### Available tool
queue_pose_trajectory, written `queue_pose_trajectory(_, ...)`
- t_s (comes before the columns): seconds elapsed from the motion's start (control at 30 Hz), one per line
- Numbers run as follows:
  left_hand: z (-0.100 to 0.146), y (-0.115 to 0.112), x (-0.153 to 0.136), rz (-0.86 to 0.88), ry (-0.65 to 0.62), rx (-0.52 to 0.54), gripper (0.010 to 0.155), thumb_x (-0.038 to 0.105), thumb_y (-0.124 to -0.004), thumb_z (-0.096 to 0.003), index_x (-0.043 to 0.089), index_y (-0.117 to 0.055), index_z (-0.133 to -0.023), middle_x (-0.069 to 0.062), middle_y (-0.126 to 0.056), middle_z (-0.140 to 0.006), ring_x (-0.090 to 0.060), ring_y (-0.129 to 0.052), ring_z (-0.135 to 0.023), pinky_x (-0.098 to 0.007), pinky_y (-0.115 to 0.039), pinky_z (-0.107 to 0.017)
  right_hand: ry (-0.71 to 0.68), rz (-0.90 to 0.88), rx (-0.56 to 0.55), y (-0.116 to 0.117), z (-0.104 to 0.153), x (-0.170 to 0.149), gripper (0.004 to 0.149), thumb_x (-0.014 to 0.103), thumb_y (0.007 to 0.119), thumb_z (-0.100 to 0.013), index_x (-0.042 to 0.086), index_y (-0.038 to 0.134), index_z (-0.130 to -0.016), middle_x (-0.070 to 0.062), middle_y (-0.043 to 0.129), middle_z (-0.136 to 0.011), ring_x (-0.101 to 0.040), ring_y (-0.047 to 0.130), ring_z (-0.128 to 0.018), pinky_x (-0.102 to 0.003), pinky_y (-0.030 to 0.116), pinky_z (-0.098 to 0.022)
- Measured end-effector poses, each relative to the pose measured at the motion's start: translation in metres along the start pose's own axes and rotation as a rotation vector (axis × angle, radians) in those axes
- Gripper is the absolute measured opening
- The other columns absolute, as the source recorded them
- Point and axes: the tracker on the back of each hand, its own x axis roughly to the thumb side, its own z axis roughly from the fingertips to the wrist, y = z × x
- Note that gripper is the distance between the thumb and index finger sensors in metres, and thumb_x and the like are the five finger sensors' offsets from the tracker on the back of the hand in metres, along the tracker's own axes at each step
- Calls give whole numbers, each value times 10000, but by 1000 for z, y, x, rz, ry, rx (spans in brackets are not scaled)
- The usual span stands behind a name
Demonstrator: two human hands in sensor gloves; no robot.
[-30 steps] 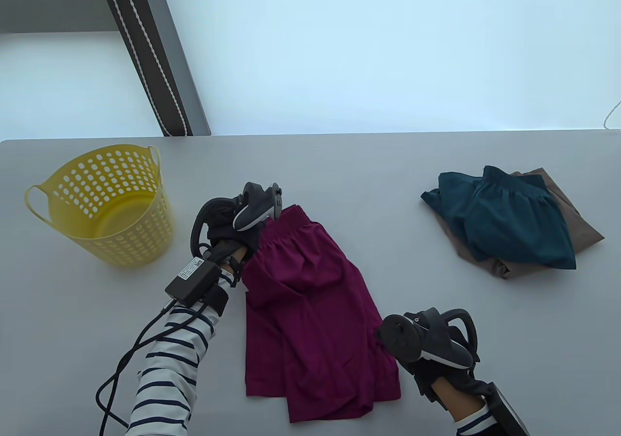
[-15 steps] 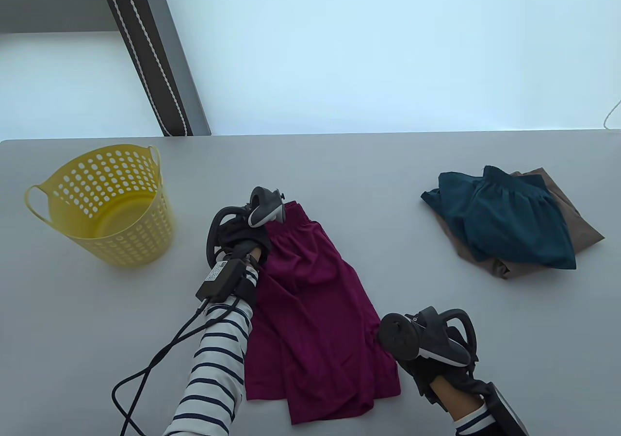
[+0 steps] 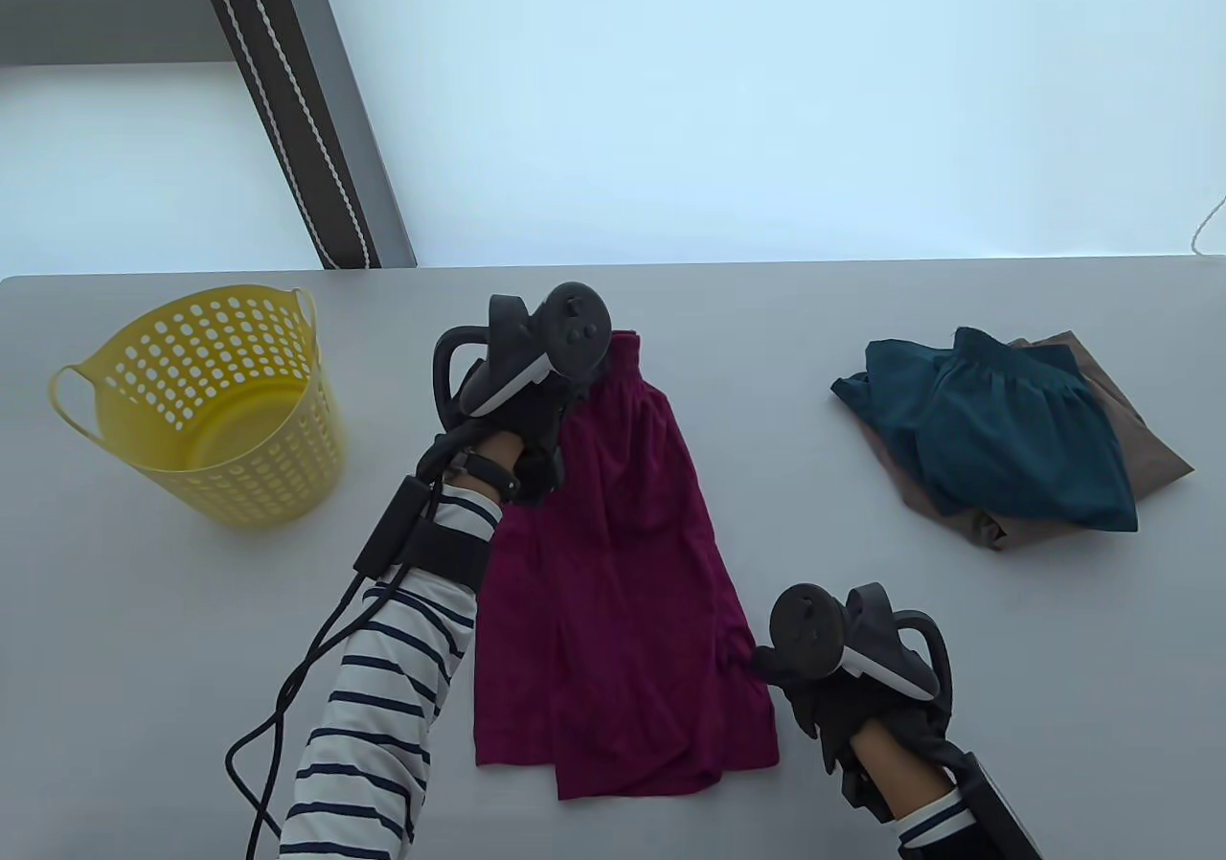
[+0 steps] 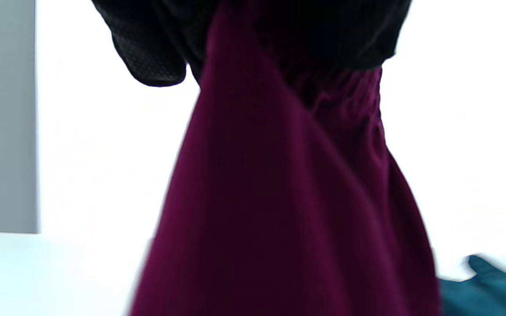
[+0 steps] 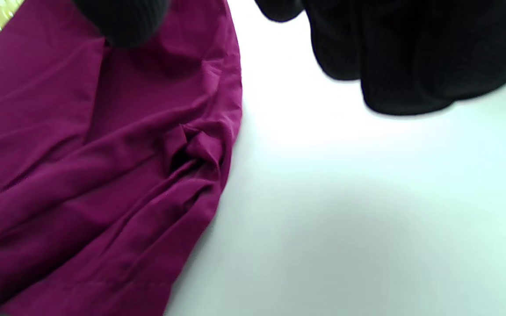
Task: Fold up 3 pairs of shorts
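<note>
Maroon shorts (image 3: 623, 592) lie lengthwise mid-table, waistband at the far end. My left hand (image 3: 556, 400) grips that waistband and holds it raised; in the left wrist view the cloth (image 4: 279, 197) hangs down from my gloved fingers (image 4: 279, 35). My right hand (image 3: 776, 673) sits at the shorts' right edge, where the cloth puckers. The right wrist view shows its thumb (image 5: 121, 17) over the maroon cloth (image 5: 81, 153) and its curled fingers (image 5: 411, 57) over bare table, holding nothing. Teal shorts (image 3: 1006, 429) lie folded on folded brown shorts (image 3: 1140, 439) at the right.
A yellow perforated basket (image 3: 239, 362) stands at the left on the grey table (image 3: 766, 343). A black cable (image 3: 287, 707) trails from my left wrist off the near edge. A dark post with a white cord (image 3: 306, 132) rises beyond the table's far edge.
My left hand has lifted the waistband and carried it toward the far edge, drawing the shorts straighter and narrower. My right hand shifted slightly toward the far side, staying at the right edge.
</note>
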Motion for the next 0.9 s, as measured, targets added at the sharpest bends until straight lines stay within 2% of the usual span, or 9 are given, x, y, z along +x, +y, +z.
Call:
queue_pose_trajectory(0.13,27,37,21,119,-227,41,378,405,-776,-392,309,-656,-738,138,-941,-813,-35,-1110,-632,-413,-840,-672,-74,-142,-173,-22,7,8,965,580,532,-493,-66,-8,-965,-490,222,-939,-747,477,-782,-696,558,-521)
queue_pose_trajectory(0.23,46,56,36,111,-390,10,380,406,-783,-383,317,-666,-733,147,-953,-802,-28,-1118,-622,-401,-845,-674,-112,-270,-326,-46,15,13,1007,627,526,-492,-3,-101,-963,-461,106,-967,-758,354,-827,-717,491,-564)
queue_pose_trajectory(0.4,74,81,57,8,-584,-48,381,408,-792,-366,336,-675,-722,166,-963,-796,-14,-1125,-622,-384,-843,-685,-305,-380,-657,-124,28,38,1044,666,572,-465,80,-117,-986,-372,38,-1022,-739,224,-868,-743,404,-594)
queue_pose_trajectory(0.47,80,86,61,-32,-604,-45,386,415,-791,-360,345,-676,-721,173,-967,-793,0,-1127,-623,-366,-845,-687,-368,-376,-665,-143,26,50,1044,680,589,-450,111,-80,-1014,-317,76,-1058,-699,197,-907,-745,366,-609)
queue_pose_trajectory(0.53,85,92,63,-61,-591,-18,392,420,-790,-356,346,-677,-724,170,-972,-795,7,-1132,-617,-339,-851,-683,-418,-403,-632,-159,20,64,1007,665,646,-429,113,100,-1071,-261,288,-1102,-654,283,-950,-746,375,-611)
queue_pose_trajectory(0.6,87,101,58,-77,-543,39,404,427,-782,-356,338,-674,-735,160,-979,-789,19,-1141,-596,-305,-865,-668,-402,-391,-531,-160,7,72,876,612,714,-427,81,407,-1052,-176,683,-984,-566,613,-930,-730,476,-595)
queue_pose_trajectory(0.67,90,116,46,-37,-472,118,411,429,-779,-359,325,-674,-743,148,-986,-781,21,-1146,-581,-292,-872,-660,-334,-354,-404,-148,-7,75,697,533,772,-431,84,633,-946,-111,884,-792,-446,903,-759,-682,594,-570)
queue_pose_trajectory(0.73,94,127,34,2,-422,172,413,426,-783,-362,317,-677,-746,138,-991,-776,14,-1150,-571,-295,-875,-656,-282,-338,-341,-134,-17,74,534,437,804,-447,93,751,-852,-82,963,-668,-387,998,-635,-628,678,-532)
queue_pose_trajectory(0.9,111,146,10,-59,-368,251,419,419,-788,-363,317,-680,-754,141,-996,-773,12,-1152,-571,-302,-880,-655,-113,-426,-347,-129,-29,59,463,330,828,-446,78,776,-831,-137,960,-678,-415,1006,-597,-629,694,-501)
